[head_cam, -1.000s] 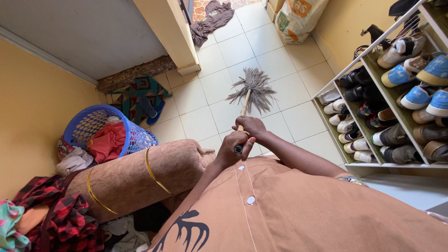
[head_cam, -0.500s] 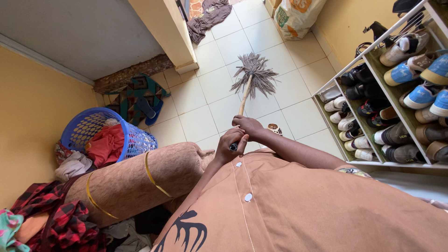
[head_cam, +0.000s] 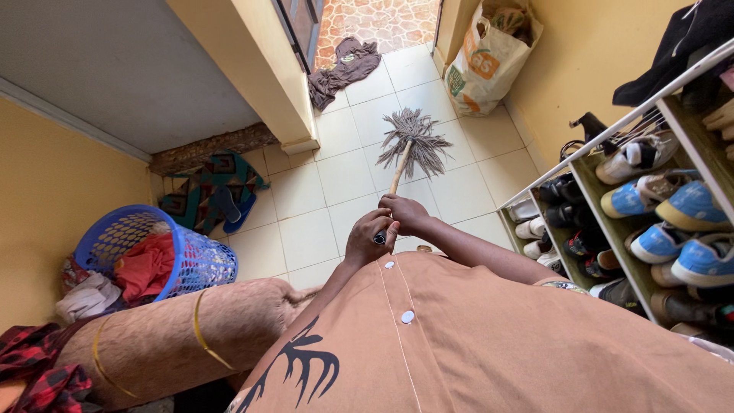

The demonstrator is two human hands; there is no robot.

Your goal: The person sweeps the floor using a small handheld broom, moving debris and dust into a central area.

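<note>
Gripping the mop [head_cam: 404, 157] by the top of its wooden handle, we keep both hands stacked just in front of our chest. Our left hand [head_cam: 370, 239] sits nearer the body, fingers clenched around the dark end cap of the handle; our right hand [head_cam: 405, 213] is clenched on the handle just beyond it, toward the mop head, so it is the nearer hand to the strands. From the hands the handle's long axis runs straight away from us and down, ending in the splayed grey strands that rest on the pale tiled floor [head_cam: 336, 176]. Beyond the mop head lie a crumpled grey cloth [head_cam: 344, 69] and a printed sack [head_cam: 485, 61]. Right of the mop stands a shoe rack [head_cam: 612, 206]; left of it, a blue laundry basket [head_cam: 153, 256] and a rolled brown rug [head_cam: 191, 336].
</note>
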